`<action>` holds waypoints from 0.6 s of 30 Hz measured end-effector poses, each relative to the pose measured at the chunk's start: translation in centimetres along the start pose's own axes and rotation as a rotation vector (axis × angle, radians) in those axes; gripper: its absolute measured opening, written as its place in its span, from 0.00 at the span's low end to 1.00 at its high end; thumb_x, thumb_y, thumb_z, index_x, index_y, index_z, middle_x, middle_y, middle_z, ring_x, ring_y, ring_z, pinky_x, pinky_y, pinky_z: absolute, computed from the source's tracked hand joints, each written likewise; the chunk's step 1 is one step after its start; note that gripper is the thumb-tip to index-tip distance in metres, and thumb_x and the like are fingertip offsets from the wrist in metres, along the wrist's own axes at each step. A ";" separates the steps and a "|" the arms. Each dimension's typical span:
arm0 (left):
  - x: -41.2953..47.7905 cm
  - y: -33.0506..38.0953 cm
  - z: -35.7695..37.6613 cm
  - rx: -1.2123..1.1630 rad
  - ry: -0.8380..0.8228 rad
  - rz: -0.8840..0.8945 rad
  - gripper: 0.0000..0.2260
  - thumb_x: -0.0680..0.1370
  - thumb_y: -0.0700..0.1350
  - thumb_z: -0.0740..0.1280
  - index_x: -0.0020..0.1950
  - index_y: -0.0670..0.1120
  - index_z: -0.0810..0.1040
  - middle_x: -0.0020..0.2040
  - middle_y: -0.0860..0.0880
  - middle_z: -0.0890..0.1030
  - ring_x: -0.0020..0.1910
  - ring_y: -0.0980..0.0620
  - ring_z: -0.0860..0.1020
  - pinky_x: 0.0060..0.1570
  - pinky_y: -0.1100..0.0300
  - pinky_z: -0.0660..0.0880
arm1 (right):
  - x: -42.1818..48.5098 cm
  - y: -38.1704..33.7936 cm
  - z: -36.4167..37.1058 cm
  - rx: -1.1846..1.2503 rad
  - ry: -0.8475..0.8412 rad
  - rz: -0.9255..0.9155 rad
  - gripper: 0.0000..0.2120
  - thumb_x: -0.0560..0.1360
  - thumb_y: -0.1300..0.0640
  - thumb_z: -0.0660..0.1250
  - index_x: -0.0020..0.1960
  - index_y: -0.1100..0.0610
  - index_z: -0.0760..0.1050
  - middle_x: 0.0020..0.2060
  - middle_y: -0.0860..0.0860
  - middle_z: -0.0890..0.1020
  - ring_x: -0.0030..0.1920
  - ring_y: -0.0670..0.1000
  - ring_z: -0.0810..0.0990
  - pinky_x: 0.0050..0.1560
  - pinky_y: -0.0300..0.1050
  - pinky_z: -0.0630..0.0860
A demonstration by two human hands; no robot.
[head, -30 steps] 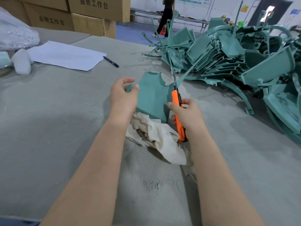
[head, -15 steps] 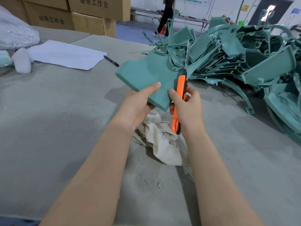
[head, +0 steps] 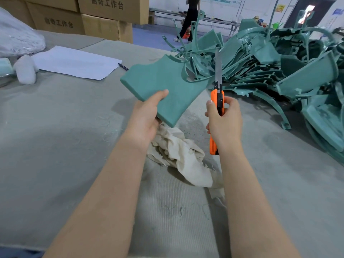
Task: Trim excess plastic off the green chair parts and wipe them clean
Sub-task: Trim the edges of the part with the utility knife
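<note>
A: Where is the green chair part [head: 167, 84] to be found?

B: It is held up off the counter [head: 55, 136] by the left hand [head: 145, 118]. The thumb is laid on its top face near the lower edge, and the fingers are curled beneath, clamped on the panel. The part is tilted, its far end raised toward the pile of green parts [head: 279, 62].

A: And the right hand [head: 225, 125]?

B: An orange utility knife [head: 214, 97] is gripped in it, with the fingers wrapped round the handle. The blade is extended and pointed upward, just beside the right edge of the held part. Whether the two are touching cannot be told.

A: What is seen under the hands?

B: A crumpled cream cloth [head: 182, 155] is lying on the counter, below and between the two wrists.

A: What else is laid out?

B: A white sheet of paper [head: 74, 62] is seen at the far left, with a black pen [head: 122, 67] at its corner. Cardboard boxes [head: 104, 15] are stacked behind it, and a person in dark clothes [head: 189, 17] is seen standing in the background.
</note>
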State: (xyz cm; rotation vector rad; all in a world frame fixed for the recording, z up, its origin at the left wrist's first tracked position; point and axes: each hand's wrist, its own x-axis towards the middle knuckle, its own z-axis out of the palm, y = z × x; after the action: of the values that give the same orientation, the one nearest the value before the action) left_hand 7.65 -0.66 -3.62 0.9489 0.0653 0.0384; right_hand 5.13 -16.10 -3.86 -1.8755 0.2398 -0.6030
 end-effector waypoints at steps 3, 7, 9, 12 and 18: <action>0.1 0.4 -0.1 -0.033 0.054 0.032 0.10 0.77 0.39 0.69 0.57 0.44 0.79 0.49 0.48 0.85 0.48 0.50 0.84 0.47 0.55 0.80 | 0.0 0.2 -0.3 -0.073 -0.025 -0.022 0.10 0.78 0.51 0.63 0.57 0.49 0.66 0.44 0.50 0.80 0.43 0.55 0.81 0.49 0.59 0.79; 0.3 0.8 -0.2 -0.119 0.053 -0.008 0.10 0.78 0.45 0.68 0.58 0.45 0.78 0.53 0.46 0.84 0.51 0.48 0.83 0.54 0.50 0.79 | 0.0 0.3 -0.4 -0.133 -0.045 -0.025 0.15 0.78 0.50 0.64 0.63 0.52 0.68 0.40 0.44 0.76 0.44 0.54 0.80 0.47 0.52 0.78; 0.3 0.8 -0.3 -0.184 0.047 -0.059 0.07 0.80 0.46 0.65 0.56 0.46 0.78 0.49 0.47 0.85 0.48 0.48 0.84 0.51 0.50 0.80 | 0.1 0.4 -0.5 -0.113 -0.011 -0.024 0.15 0.78 0.50 0.64 0.63 0.52 0.68 0.40 0.41 0.74 0.41 0.50 0.79 0.42 0.47 0.75; 0.2 1.1 -0.5 -0.305 0.116 -0.112 0.04 0.80 0.44 0.64 0.52 0.45 0.77 0.40 0.47 0.85 0.42 0.48 0.84 0.40 0.52 0.82 | 0.3 0.3 -0.8 -0.091 0.037 -0.042 0.15 0.78 0.50 0.64 0.63 0.52 0.68 0.39 0.39 0.73 0.38 0.43 0.75 0.38 0.39 0.69; -0.3 1.9 -0.7 -0.377 0.172 -0.137 0.03 0.77 0.34 0.62 0.44 0.38 0.73 0.43 0.40 0.78 0.43 0.44 0.80 0.38 0.52 0.82 | 0.3 0.3 -0.9 -0.079 0.073 -0.059 0.14 0.79 0.51 0.64 0.62 0.53 0.69 0.38 0.39 0.73 0.40 0.48 0.76 0.45 0.47 0.73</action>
State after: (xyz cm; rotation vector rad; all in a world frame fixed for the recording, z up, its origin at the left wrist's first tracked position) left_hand 7.31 1.00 -2.50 0.5612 0.2727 0.0055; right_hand 4.98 -17.11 -3.84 -1.9447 0.2594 -0.7120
